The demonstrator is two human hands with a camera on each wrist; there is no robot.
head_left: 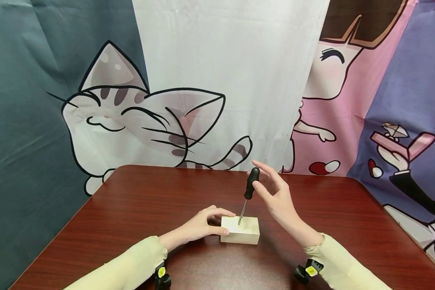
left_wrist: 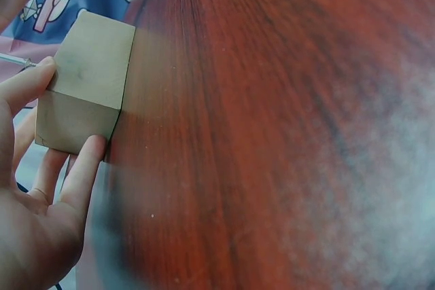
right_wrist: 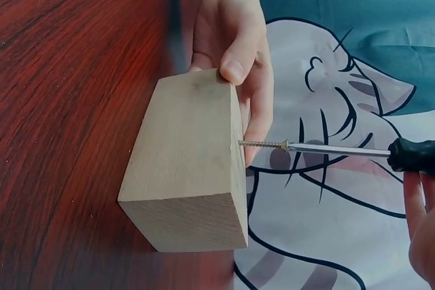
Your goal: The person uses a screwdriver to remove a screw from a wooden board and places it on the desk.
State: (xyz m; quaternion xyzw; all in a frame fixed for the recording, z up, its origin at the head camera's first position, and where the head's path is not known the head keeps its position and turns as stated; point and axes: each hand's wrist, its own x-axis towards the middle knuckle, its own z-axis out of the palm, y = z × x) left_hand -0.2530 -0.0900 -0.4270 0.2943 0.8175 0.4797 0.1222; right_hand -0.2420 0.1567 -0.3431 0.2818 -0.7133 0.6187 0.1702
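A pale wooden block (head_left: pixel 243 238) lies on the table. My left hand (head_left: pixel 203 224) grips its left end, thumb on the near side and fingers toward the far side. A long screw (right_wrist: pixel 265 144) stands in the block's top face, most of its thread exposed. On its head sits the tip of a screwdriver (head_left: pixel 252 183) with a black handle and a steel shaft, leaning slightly right. My right hand (head_left: pixel 280 201) holds the handle between thumb and fingers, index finger stretched past its top. In the left wrist view, fingertips press the block's (left_wrist: pixel 95 59) end.
The reddish-brown wooden table (head_left: pixel 148 193) reaches back to a printed cloth backdrop (head_left: pixel 224 48) with cartoon figures. Both forearms wear light sleeves (head_left: pixel 130 257), with a black wrist camera (head_left: pixel 304 272) on the right one and another on the left.
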